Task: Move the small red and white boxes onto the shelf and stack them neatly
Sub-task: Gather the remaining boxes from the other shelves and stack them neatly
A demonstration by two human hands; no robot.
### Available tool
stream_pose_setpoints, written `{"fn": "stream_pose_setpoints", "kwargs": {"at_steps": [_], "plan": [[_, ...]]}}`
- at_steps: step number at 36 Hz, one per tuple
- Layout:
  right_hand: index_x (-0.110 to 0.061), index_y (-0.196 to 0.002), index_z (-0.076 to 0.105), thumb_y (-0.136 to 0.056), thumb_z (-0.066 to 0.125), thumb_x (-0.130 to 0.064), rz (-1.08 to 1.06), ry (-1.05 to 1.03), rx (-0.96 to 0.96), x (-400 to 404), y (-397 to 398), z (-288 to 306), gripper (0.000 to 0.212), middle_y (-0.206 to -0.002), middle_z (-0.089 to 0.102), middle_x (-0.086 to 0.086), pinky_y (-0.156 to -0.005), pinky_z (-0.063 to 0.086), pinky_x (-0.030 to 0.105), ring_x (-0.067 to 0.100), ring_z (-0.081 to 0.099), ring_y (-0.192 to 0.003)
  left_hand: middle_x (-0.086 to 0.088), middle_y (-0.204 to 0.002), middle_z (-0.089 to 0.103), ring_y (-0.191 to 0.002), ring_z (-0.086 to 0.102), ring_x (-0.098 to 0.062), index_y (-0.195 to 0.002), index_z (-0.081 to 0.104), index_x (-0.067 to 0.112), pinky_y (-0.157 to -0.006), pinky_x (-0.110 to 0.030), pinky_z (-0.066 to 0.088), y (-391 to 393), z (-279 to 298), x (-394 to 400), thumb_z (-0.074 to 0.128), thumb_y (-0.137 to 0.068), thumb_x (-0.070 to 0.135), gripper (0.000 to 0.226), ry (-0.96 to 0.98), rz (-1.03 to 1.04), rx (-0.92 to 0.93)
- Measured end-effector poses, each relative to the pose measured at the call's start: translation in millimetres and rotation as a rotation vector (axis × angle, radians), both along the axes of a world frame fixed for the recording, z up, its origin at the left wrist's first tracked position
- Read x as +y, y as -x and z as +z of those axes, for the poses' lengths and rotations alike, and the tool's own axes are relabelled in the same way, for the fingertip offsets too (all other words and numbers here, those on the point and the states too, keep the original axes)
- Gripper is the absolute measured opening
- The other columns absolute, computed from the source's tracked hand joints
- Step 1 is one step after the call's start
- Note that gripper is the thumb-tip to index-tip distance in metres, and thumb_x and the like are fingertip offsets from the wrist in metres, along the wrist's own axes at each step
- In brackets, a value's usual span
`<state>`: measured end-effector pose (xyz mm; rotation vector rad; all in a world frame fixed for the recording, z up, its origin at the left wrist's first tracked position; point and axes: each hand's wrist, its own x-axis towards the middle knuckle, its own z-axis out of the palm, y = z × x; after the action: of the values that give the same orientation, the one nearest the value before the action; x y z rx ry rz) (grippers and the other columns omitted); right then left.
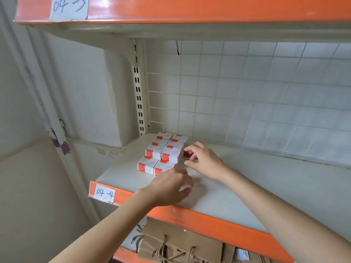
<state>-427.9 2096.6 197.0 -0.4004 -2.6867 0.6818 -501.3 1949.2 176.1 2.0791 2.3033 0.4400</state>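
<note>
Left hand (171, 186), grip hidden, near shelf's (237, 196) front edge; right hand (201, 160) pinches a red box (188, 154): seat it flush against the stacked boxes (161, 154).

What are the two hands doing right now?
Left hand: fingers curled round a small white box, mostly hidden.
Right hand: pinching a small red box.

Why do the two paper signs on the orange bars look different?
The upper sign reads "04-5", while the lower sign reads "04-4". The upper sign sits on the top orange bar, above the boxes; the lower sign sits on the front orange bar of the shelf holding them. The upper sign is cut off by the picture's top edge; the lower sign shows whole. Both are white paper with handwriting.
</note>
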Motion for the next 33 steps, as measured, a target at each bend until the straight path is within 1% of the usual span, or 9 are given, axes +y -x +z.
{"fn": "stream_pose_setpoints", "kwargs": {"at_steps": [1,4,6,10,15,20,25,29,33], "plan": [[-0.009,-0.119,0.058,-0.086,0.063,-0.017,0.009,-0.034,-0.028,3.1,-7.3,1.2,0.034,-0.114,0.051,0.004,-0.088,0.044,0.024,0.017,0.062,-0.091,0.000,-0.106,0.061,-0.094,0.059,-0.020,-0.107,0.068,0.022,-0.080,-0.036,0.049,-3.5,1.4,3.7,0.052,-0.092,0.028,0.022,0.012,-0.011,0.015],[-0.011,-0.113,0.061,-0.089,0.059,-0.019,0.030,-0.139,-0.146,13.1,-33.9,4.3,0.026,-0.112,0.056,0.003,-0.087,0.046,0.031,0.018,0.061,-0.093,0.002,-0.108,0.061,-0.097,0.058,-0.018,-0.106,0.067,0.024,-0.078,-0.032,0.047,-16.8,5.4,16.6,0.050,-0.093,0.029,0.022,0.013,-0.043,0.032],[-0.013,-0.114,0.060,-0.090,0.056,-0.021,0.004,-0.195,-0.213,19.1,-55.2,6.6,0.026,-0.111,0.055,0.002,-0.086,0.046,0.032,0.019,0.059,-0.098,0.003,-0.107,0.061,-0.097,0.058,-0.017,-0.105,0.067,0.025,-0.078,-0.030,0.046,-27.9,8.6,27.7,0.050,-0.093,0.031,0.022,0.011,-0.060,0.041],[-0.016,-0.120,0.057,-0.090,0.053,-0.020,-0.053,-0.276,-0.279,34.2,-103.2,9.0,0.030,-0.117,0.053,0.001,-0.087,0.043,0.029,0.019,0.055,-0.103,0.004,-0.108,0.059,-0.099,0.057,-0.018,-0.105,0.065,0.026,-0.072,-0.026,0.040,-56.8,14.3,55.1,0.048,-0.094,0.033,0.022,0.029,-0.118,0.075],[-0.015,-0.120,0.056,-0.090,0.050,-0.016,-0.146,-0.305,-0.314,58.3,-181.4,10.9,0.031,-0.117,0.052,0.001,-0.086,0.044,0.031,0.020,0.055,-0.101,0.003,-0.109,0.060,-0.100,0.058,-0.018,-0.107,0.065,0.026,-0.079,-0.029,0.045,-109.0,22.5,92.1,0.048,-0.094,0.033,0.023,0.031,-0.192,0.072],[-0.013,-0.121,0.056,-0.094,0.046,-0.022,-0.253,-0.314,-0.355,81.8,-276.4,12.4,0.030,-0.115,0.053,0.002,-0.086,0.044,0.031,0.019,0.054,-0.101,0.005,-0.109,0.062,-0.099,0.059,-0.014,-0.109,0.065,0.025,-0.077,-0.024,0.042,-183.1,24.8,131.6,0.049,-0.094,0.033,0.024,0.029,-0.321,0.053],[-0.010,-0.123,0.056,-0.094,0.046,-0.020,-0.336,-0.296,-0.378,102.0,-372.1,9.0,0.032,-0.118,0.054,0.004,-0.089,0.041,0.029,0.019,0.053,-0.105,0.005,-0.107,0.063,-0.096,0.059,-0.013,-0.109,0.066,0.025,-0.078,-0.026,0.047,-265.6,25.5,167.7,0.049,-0.094,0.033,0.024,0.030,-0.414,0.032],[-0.008,-0.125,0.056,-0.094,0.047,-0.021,-0.415,-0.272,-0.407,111.7,-447.3,8.5,0.035,-0.121,0.054,0.006,-0.089,0.038,0.026,0.021,0.053,-0.109,0.004,-0.103,0.063,-0.091,0.060,-0.013,-0.106,0.066,0.025,-0.079,-0.031,0.050,-328.4,21.4,194.4,0.051,-0.093,0.033,0.022,0.027,-0.469,0.018],[-0.012,-0.122,0.057,-0.093,0.048,-0.022,-0.504,-0.254,-0.425,125.7,-519.8,11.8,0.032,-0.119,0.053,0.003,-0.087,0.040,0.027,0.019,0.053,-0.105,0.007,-0.105,0.061,-0.092,0.059,-0.011,-0.107,0.066,0.026,-0.078,-0.027,0.048,-386.3,23.2,219.7,0.051,-0.093,0.033,0.021,0.000,-0.504,0.001]]}}
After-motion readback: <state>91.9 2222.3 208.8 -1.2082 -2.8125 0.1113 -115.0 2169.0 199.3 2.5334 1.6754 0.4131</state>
